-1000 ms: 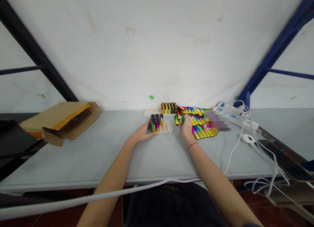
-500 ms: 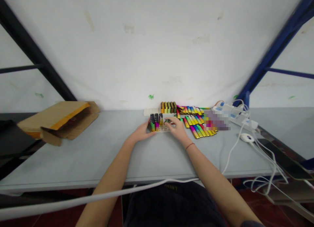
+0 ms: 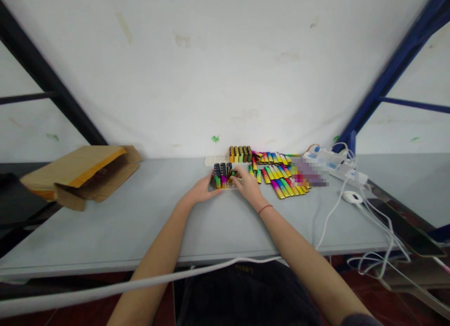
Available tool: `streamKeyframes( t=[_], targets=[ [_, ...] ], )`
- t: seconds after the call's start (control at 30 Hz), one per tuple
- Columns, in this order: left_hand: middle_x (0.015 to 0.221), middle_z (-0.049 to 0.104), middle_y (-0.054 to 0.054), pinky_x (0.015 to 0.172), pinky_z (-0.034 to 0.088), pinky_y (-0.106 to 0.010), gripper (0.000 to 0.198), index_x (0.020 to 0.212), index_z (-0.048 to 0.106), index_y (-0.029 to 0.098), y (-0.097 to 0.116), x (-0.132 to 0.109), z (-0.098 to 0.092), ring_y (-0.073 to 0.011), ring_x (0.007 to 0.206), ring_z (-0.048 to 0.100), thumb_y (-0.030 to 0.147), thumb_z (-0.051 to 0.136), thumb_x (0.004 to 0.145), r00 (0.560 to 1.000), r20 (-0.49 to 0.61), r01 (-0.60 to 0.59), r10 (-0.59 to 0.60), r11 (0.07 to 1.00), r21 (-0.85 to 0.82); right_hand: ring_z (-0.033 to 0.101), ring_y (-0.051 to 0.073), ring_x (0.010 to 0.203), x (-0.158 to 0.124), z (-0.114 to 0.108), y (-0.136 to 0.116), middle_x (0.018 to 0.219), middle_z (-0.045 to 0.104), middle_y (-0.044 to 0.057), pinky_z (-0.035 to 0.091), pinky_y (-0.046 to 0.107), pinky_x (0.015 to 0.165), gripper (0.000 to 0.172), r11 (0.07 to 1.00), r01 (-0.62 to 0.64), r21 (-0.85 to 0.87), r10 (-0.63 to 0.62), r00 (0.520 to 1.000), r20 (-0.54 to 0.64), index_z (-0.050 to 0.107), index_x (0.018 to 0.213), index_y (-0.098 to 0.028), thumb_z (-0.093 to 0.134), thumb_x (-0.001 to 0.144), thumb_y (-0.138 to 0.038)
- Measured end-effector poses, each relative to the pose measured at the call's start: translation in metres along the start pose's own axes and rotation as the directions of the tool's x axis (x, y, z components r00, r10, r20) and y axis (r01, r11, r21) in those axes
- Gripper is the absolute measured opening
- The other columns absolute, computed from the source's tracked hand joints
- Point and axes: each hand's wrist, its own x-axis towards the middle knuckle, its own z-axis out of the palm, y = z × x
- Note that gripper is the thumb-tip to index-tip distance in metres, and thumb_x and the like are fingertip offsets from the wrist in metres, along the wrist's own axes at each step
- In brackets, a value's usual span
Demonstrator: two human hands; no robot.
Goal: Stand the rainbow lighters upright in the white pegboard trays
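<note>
A white wall [image 3: 225,68] is rising behind a grey bench [image 3: 105,234], and a blue steel frame [image 3: 397,68] is slanting up far to the right of the upright disposable lighters [image 3: 221,176] standing near the bench's middle. Well left of those lighters, a torn cardboard mailer [image 3: 79,178] is lying open. Well right of them, a power strip [image 3: 333,164] and white cables [image 3: 333,218] are trailing towards the bench's edge. Just behind them, a white tray [image 3: 213,161] and a row of standing lighters [image 3: 240,154] are sitting. Just to their right, many loose lighters [image 3: 283,187] are lying side by side, apparently laid out for easy picking.

The upright lighters are packed together in a pale tray [image 3: 230,185], which the hands are mostly hiding. The left hand [image 3: 200,191] is pressing against the cluster's left side, seemingly bracing it. The right hand [image 3: 248,185] is reaching in from the other side, its fingertips [image 3: 236,176] at the cluster's top, though I cannot tell whether they are grasping a lighter. A blurred patch [image 3: 309,172] is hiding part of the loose lighters.
</note>
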Motion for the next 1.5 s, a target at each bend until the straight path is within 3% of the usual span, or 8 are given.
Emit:
streamKeyframes(
  t=[0.2,0.43,0.8,0.87,0.93,1.07,1.23,1.5],
  targets=[
    [0.151,0.051,-0.023,0.115,0.039,-0.056,0.093,0.152,0.036,0.009,0.000,0.000,-0.001,-0.0412,0.136,0.051,0.057,0.069,0.080,1.000,-0.013,-0.029,0.028,0.999,-0.029,0.069,0.025,0.096,-0.001,-0.002,-0.001,0.106,0.073,0.010,0.055,0.038,0.090,0.043,0.993,0.094,-0.073,-0.095,0.996,0.000,0.063,0.131,-0.024,0.050,0.091,-0.017],
    [0.150,0.051,-0.024,0.116,0.038,-0.055,0.092,0.152,0.036,0.006,0.000,0.000,-0.001,-0.0415,0.137,0.050,0.058,0.067,0.082,1.000,0.007,-0.010,0.010,1.000,-0.019,0.068,0.025,0.093,0.002,-0.003,0.004,0.100,0.073,0.009,0.054,0.038,0.088,0.032,0.998,0.065,0.001,-0.065,0.998,-0.018,0.067,0.122,-0.022,0.053,0.092,-0.022],
    [0.154,0.047,-0.024,0.118,0.036,-0.054,0.097,0.153,0.035,0.008,0.000,0.000,-0.001,-0.0410,0.138,0.049,0.059,0.071,0.079,1.000,-0.016,-0.007,0.006,0.999,-0.044,0.060,0.026,0.103,0.001,-0.005,-0.004,0.115,0.066,0.013,0.049,0.040,0.096,0.053,0.964,0.167,-0.209,-0.157,0.986,0.065,0.064,0.136,-0.020,0.045,0.089,-0.008],
    [0.152,0.048,-0.024,0.118,0.036,-0.056,0.097,0.152,0.037,0.008,-0.002,0.001,0.000,-0.0417,0.139,0.049,0.060,0.071,0.077,1.000,-0.015,0.002,-0.002,0.999,-0.053,0.058,0.026,0.107,0.001,-0.013,-0.007,0.120,0.064,0.014,0.047,0.039,0.098,0.055,0.957,0.108,-0.270,-0.093,0.993,0.069,0.060,0.141,-0.019,0.045,0.089,-0.009],
    [0.151,0.049,-0.024,0.118,0.035,-0.057,0.097,0.151,0.038,0.007,-0.004,0.001,0.000,-0.0422,0.140,0.047,0.061,0.071,0.077,1.000,-0.012,-0.001,0.001,0.999,-0.051,0.057,0.027,0.110,0.002,-0.024,-0.008,0.123,0.063,0.015,0.045,0.039,0.098,0.052,0.924,-0.069,-0.377,0.061,0.998,-0.033,0.057,0.144,-0.017,0.045,0.093,-0.014],
    [0.152,0.048,-0.024,0.119,0.033,-0.058,0.093,0.151,0.037,0.007,-0.003,0.001,0.000,-0.0420,0.140,0.046,0.059,0.066,0.080,1.000,0.007,-0.014,0.014,1.000,-0.022,0.055,0.032,0.113,0.001,-0.047,-0.004,0.118,0.064,0.020,0.043,0.042,0.097,0.041,0.709,-0.423,-0.564,0.361,0.905,-0.225,0.069,0.127,-0.010,0.046,0.099,-0.029],
    [0.150,0.051,-0.022,0.118,0.035,-0.056,0.091,0.149,0.042,0.009,0.001,-0.001,-0.002,-0.0432,0.138,0.049,0.058,0.069,0.077,1.000,-0.010,0.013,-0.013,0.999,-0.031,0.056,0.037,0.117,0.000,-0.055,-0.004,0.119,0.065,0.024,0.045,0.041,0.091,0.040,0.588,-0.424,-0.689,0.486,0.866,-0.117,0.075,0.109,-0.006,0.052,0.098,-0.037],
    [0.147,0.054,-0.023,0.117,0.037,-0.056,0.095,0.151,0.038,0.007,0.002,0.000,-0.002,-0.0420,0.134,0.052,0.055,0.070,0.075,0.999,0.000,0.033,-0.033,0.999,-0.026,0.069,0.032,0.105,0.004,-0.051,-0.014,0.111,0.070,0.025,0.048,0.036,0.083,0.030,0.593,-0.433,-0.679,0.582,0.813,-0.011,0.064,0.116,-0.004,0.050,0.095,-0.019]
  ],
)
